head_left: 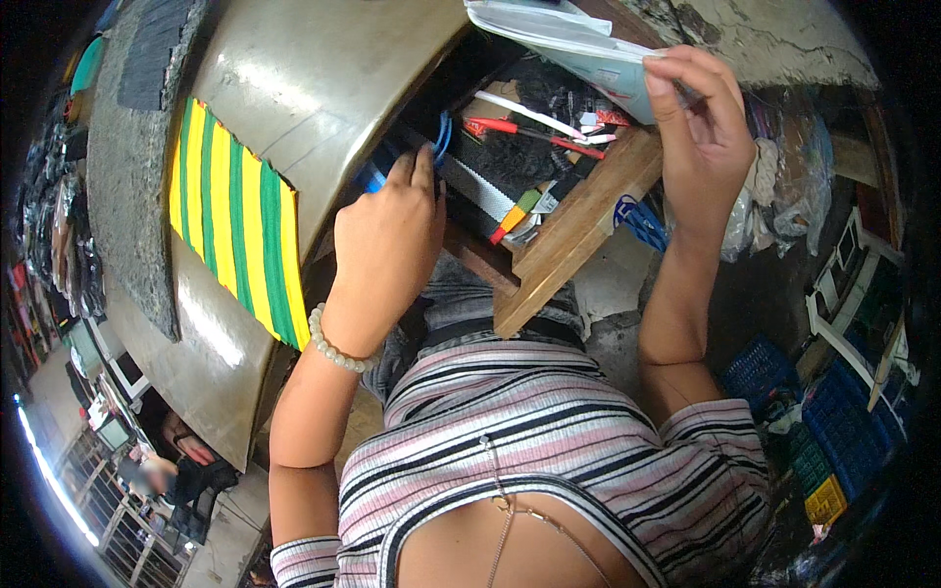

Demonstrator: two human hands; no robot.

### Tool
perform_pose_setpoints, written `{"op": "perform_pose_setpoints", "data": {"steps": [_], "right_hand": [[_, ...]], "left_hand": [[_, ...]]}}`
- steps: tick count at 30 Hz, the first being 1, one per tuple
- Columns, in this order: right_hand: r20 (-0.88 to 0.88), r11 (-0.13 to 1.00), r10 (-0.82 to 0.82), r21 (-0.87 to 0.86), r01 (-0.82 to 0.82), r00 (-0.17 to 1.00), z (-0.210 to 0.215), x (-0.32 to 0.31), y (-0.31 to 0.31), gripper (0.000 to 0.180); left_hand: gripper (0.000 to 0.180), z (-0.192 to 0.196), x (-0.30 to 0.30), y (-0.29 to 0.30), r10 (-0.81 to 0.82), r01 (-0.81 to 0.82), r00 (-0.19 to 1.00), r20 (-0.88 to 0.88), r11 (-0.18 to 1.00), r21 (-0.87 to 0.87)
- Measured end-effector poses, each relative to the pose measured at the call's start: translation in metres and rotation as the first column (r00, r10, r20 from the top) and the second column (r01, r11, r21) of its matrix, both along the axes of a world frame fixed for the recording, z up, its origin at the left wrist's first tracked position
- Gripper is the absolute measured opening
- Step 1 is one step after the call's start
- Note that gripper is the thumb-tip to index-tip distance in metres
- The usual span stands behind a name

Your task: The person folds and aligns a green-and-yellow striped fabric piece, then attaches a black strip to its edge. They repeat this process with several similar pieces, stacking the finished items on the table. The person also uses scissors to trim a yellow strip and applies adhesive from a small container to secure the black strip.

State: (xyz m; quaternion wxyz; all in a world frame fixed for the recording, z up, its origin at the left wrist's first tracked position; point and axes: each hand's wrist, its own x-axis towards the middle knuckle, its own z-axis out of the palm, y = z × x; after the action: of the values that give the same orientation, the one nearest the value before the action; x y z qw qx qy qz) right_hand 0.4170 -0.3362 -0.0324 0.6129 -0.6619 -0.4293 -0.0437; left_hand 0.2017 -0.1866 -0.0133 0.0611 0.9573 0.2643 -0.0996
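My right hand (701, 147) pinches the edge of a thin pale booklet or pouch (588, 51) with white edges, held up over an open wooden drawer (588, 230). At the drawer's left side, my left hand (392, 220) reaches in with its fingers curled down; what they hold, if anything, is hidden. Just past its fingertips is a blue loop (444, 137), perhaps a handle. The drawer holds a serrated metal blade (480, 188), a red pen (534, 135), a white stick (527, 113), a cutter with a green, yellow and orange handle (515, 216), and black fluffy material.
Left of the drawer, a shiny tabletop (294, 59) carries a green and yellow striped cloth (235, 225). Plastic bags (784, 186) hang at the right, above blue crates (853, 421). Another person (157, 475) sits far off at lower left.
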Motion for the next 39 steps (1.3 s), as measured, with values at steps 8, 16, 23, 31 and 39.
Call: {"op": "perform_pose_setpoints", "data": {"steps": [8, 16, 23, 31, 39], "right_hand": [[-0.005, 0.995, -0.101, 0.007, 0.101, 0.995, -0.007, 0.003, -0.001, 0.013], [0.012, 0.994, -0.112, 0.001, 0.112, 0.994, -0.01, 0.004, -0.005, 0.015], [-0.068, 0.997, -0.037, 0.067, 0.041, 0.997, -0.014, 0.005, -0.004, 0.014], [0.005, 0.986, -0.128, 0.105, 0.126, 0.992, -0.009, 0.012, -0.004, 0.015], [0.004, 0.978, -0.15, 0.146, 0.148, 0.989, -0.001, 0.032, -0.002, 0.015]], "left_hand": [[0.031, -0.003, -0.017, -0.005, -0.044, 0.044, 0.999, 0.0, 0.999, -0.003], [0.032, 0.003, -0.016, -0.005, -0.058, 0.057, 0.997, -0.053, 0.998, -0.009], [0.033, 0.009, -0.019, -0.009, -0.086, 0.086, 0.995, -0.05, 0.996, 0.01], [0.04, 0.018, 0.012, -0.02, -0.05, 0.064, 0.981, 0.186, 0.996, -0.068], [0.052, -0.006, 0.039, -0.024, -0.107, 0.119, 0.99, 0.095, 0.984, -0.131]]}}
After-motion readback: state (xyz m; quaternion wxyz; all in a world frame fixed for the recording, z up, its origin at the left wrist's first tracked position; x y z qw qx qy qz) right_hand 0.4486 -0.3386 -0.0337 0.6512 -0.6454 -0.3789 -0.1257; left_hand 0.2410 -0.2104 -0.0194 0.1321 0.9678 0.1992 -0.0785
